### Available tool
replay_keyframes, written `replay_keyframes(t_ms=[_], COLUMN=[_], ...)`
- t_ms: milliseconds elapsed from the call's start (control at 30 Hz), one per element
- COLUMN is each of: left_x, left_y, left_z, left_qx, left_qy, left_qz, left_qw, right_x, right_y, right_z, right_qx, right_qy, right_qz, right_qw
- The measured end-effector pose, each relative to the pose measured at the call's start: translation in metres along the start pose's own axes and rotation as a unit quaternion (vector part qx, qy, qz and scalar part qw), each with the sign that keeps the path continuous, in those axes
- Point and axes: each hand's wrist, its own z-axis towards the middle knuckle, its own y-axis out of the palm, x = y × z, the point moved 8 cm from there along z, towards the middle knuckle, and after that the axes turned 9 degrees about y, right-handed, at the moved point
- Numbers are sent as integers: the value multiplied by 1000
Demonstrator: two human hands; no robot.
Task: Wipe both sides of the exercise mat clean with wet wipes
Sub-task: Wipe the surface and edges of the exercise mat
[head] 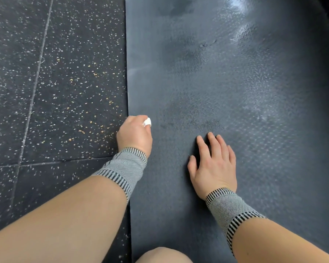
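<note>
Knee rested on exercise mat. Left hand clenched a wet wipe at the mat's left edge, beside speckled floor. Right hand lay flat, fingers relaxed; bare mat stretched ahead.

The left hand is gripping a balled white wipe in curled fingers, pressing it on the mat right at the mat's left edge. The right hand is lying flat on the mat, fingers spread, well right of the wipe. Beyond the fingertips, the mat is glistening wet. Speckled floor is lying left of the fingers. Striped wristbands are covering both wrists.
</note>
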Motion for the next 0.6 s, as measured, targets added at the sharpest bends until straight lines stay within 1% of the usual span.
replay_keyframes(t_ms=[133, 300, 367, 433, 500, 600], left_x=[19, 79, 82, 64, 26, -20], left_y=[11, 37, 38, 29, 11, -15], left_z=[0, -6, -6, 2, 18, 37], left_qx=[-11, -46, -64, -78, -66, -21], left_qy=[11, 112, 142, 160, 125, 38], left_qz=[-25, -70, -61, -26, 15, 47], left_qw=[1000, 990, 986, 984, 990, 998], right_x=[0, 0, 0, -1, -1, -2], right_y=[1, 2, 2, 1, -1, -3], right_z=[-1, 0, 0, 0, -1, 0], right_qx=[-8, -17, -19, -18, -12, -3], right_qy=[-3, -5, -5, -4, -1, 2], right_qz=[-2, -3, -2, 0, 2, 0], right_qw=[1000, 1000, 1000, 1000, 1000, 1000])
